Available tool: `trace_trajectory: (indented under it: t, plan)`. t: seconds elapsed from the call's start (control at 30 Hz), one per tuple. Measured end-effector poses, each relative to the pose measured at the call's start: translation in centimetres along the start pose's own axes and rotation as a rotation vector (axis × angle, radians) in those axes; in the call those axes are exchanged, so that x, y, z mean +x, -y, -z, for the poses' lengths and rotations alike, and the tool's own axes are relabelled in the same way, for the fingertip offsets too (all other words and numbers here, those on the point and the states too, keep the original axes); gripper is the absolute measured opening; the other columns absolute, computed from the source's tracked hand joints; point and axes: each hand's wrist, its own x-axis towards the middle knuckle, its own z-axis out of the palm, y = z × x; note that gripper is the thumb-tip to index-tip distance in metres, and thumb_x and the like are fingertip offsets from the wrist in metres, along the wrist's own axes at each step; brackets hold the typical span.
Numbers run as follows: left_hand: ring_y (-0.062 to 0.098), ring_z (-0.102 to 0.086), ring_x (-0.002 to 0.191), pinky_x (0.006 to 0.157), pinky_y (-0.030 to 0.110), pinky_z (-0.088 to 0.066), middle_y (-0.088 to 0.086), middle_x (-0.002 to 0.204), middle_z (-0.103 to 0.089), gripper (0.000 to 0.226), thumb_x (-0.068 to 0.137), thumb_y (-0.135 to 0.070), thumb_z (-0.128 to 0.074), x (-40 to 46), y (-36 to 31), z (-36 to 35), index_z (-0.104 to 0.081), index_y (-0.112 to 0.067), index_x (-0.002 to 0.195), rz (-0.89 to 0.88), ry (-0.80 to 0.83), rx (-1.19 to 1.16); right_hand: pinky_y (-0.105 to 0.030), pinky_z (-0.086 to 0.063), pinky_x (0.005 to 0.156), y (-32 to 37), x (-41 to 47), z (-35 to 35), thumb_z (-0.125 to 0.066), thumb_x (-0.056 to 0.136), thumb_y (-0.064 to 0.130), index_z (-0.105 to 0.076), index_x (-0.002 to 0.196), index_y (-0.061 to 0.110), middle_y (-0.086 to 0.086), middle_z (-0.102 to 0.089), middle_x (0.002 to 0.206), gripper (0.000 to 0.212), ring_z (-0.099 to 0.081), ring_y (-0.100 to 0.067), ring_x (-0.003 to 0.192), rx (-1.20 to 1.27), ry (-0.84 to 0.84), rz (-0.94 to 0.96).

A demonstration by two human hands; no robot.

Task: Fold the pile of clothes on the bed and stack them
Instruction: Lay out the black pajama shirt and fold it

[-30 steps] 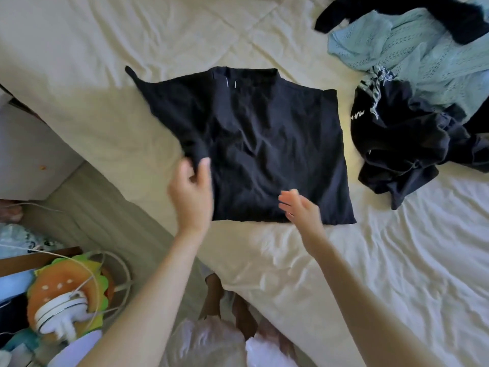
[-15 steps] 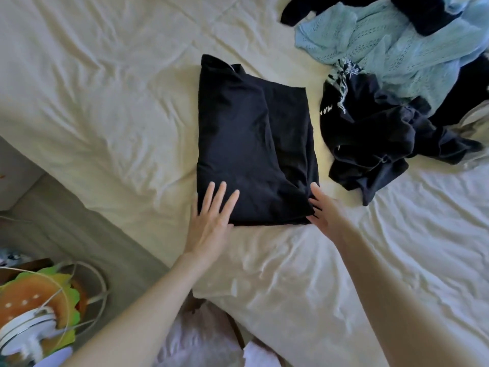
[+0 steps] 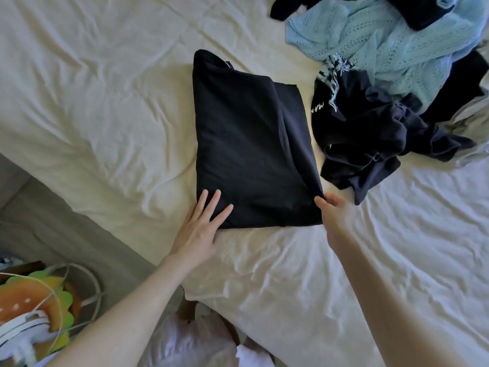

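While the black garment (image 3: pixel 251 144) lies folded lengthwise on the cream bed sheet (image 3: pixel 105 102), both hands sit at its near edge. Left hand (image 3: pixel 197 229): fingers (image 3: pixel 211 205) straight and slightly spread, lying flat on the near-left corner of the fabric, palm on the sheet behind them. Right hand (image 3: pixel 334 213): thumb and fingers closed on the near-right corner — pinching the cloth, which pulls to a point at the fingertips. Beyond the right fingertips, just beside the garment's right edge, lies the unfolded pile — a crumpled dark top (image 3: pixel 370 139) with white print, a pale blue knit (image 3: pixel 391 35) behind it. Left of the left wrist, off the bed, sits a burger-shaped cushion (image 3: pixel 31 300).
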Motion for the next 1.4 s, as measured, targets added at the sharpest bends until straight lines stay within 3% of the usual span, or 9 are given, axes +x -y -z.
trace_trajectory:
  t: [0.17, 0.23, 0.33, 0.53, 0.73, 0.87, 1.13, 1.23, 1.4]
  plan:
    - [0.004, -0.002, 0.143, 0.112, 0.021, -0.012, -0.013, 0.152, -0.01, 0.048, 0.095, -0.024, -0.052, 0.2, -0.7, 0.3, -0.04, -0.025, 0.141, 0.19, -0.265, -0.549, -0.022, -0.034, 0.055, -0.8, 0.9, -1.3, -0.053, 0.091, 0.022, -0.052, 0.065, 0.01, -0.005, -0.045, 0.063, 0.029, -0.047, -0.022, 0.07, -0.021, -0.015, -0.089]
    - [0.009, -0.033, 0.133, 0.106, 0.023, -0.029, -0.009, 0.138, -0.036, 0.046, 0.095, -0.019, -0.052, 0.6, -0.4, 0.8, -0.04, -0.019, 0.139, 0.408, -0.326, -0.784, -0.033, -0.047, 0.071, -0.8, 1.0, -1.4, -0.055, 0.09, 0.038, -0.057, 0.092, -0.008, -0.027, -0.055, 0.088, 0.046, -0.054, -0.04, 0.088, -0.005, 0.015, -0.107]
    - [0.019, -0.054, 0.115, 0.1, 0.035, -0.044, 0.003, 0.127, -0.057, 0.04, 0.093, -0.025, -0.056, 1.7, 0.4, 1.6, -0.05, -0.006, 0.128, 0.761, -0.191, -1.209, -0.039, -0.045, 0.087, -0.8, 1.6, -1.3, -0.064, 0.084, 0.041, -0.045, 0.127, -0.007, -0.025, -0.054, 0.122, 0.067, -0.056, -0.033, 0.103, 0.038, 0.118, -0.192]
    - [0.022, -0.063, 0.093, 0.071, 0.027, -0.05, 0.011, 0.111, -0.065, 0.03, 0.091, -0.018, -0.06, 2.1, 0.7, 2.9, -0.059, 0.0, 0.115, 0.864, -0.072, -1.28, -0.026, -0.042, 0.061, -1.3, 1.6, -0.8, -0.066, 0.087, 0.021, -0.058, 0.088, 0.005, -0.007, -0.062, 0.094, 0.017, -0.057, -0.019, 0.078, 0.257, 0.185, -0.48]
    - [0.024, -0.064, 0.088, 0.064, 0.029, -0.051, 0.014, 0.105, -0.066, 0.023, 0.091, -0.01, -0.059, -1.3, 0.7, 4.4, -0.058, 0.001, 0.111, 0.952, -0.016, -1.3, -0.028, -0.047, 0.063, -2.8, -2.3, 0.5, -0.067, 0.085, 0.014, -0.058, 0.088, 0.007, -0.01, -0.061, 0.1, 0.012, -0.059, -0.024, 0.095, 0.169, 0.222, -0.506]
    - [0.023, -0.064, 0.082, 0.061, 0.03, -0.052, 0.018, 0.101, -0.067, 0.024, 0.085, -0.007, -0.066, -5.6, 0.7, 5.3, -0.061, 0.006, 0.105, 1.052, 0.105, -1.35, -0.028, -0.049, 0.061, -4.3, -6.7, 2.4, -0.072, 0.08, 0.009, -0.06, 0.082, 0.002, -0.011, -0.06, 0.088, 0.014, -0.059, -0.021, 0.08, 0.104, 0.222, -0.581]
    - [0.02, -0.06, 0.068, 0.046, 0.025, -0.053, 0.012, 0.076, -0.061, 0.013, 0.086, -0.006, -0.063, -4.1, 0.8, 9.6, -0.054, -0.003, 0.096, 1.004, 0.013, -1.347, -0.031, -0.053, 0.065, 0.6, -8.3, 2.9, -0.071, 0.081, 0.016, -0.056, 0.089, 0.009, -0.003, -0.059, 0.082, 0.019, -0.061, -0.015, 0.069, 0.069, 0.012, -0.217]
    - [0.018, -0.053, 0.064, 0.041, 0.018, -0.049, 0.009, 0.074, -0.053, 0.009, 0.09, -0.008, -0.057, -0.5, 1.0, 12.2, -0.052, -0.01, 0.082, 0.929, -0.072, -1.311, -0.021, -0.049, 0.054, 4.3, -5.9, 2.3, -0.067, 0.082, 0.013, -0.056, 0.076, 0.007, 0.0, -0.059, 0.076, 0.013, -0.06, -0.011, 0.068, 0.121, -0.005, -0.087]
    - [0.017, -0.055, 0.062, 0.041, 0.017, -0.048, 0.012, 0.076, -0.057, 0.009, 0.09, -0.014, -0.055, 6.3, 1.6, 15.7, -0.054, -0.009, 0.083, 0.948, -0.245, -1.374, -0.02, -0.052, 0.054, 10.1, 0.8, -0.1, -0.064, 0.084, 0.01, -0.055, 0.069, 0.008, -0.009, -0.059, 0.085, 0.018, -0.062, -0.018, 0.068, 0.34, -0.017, -0.148]
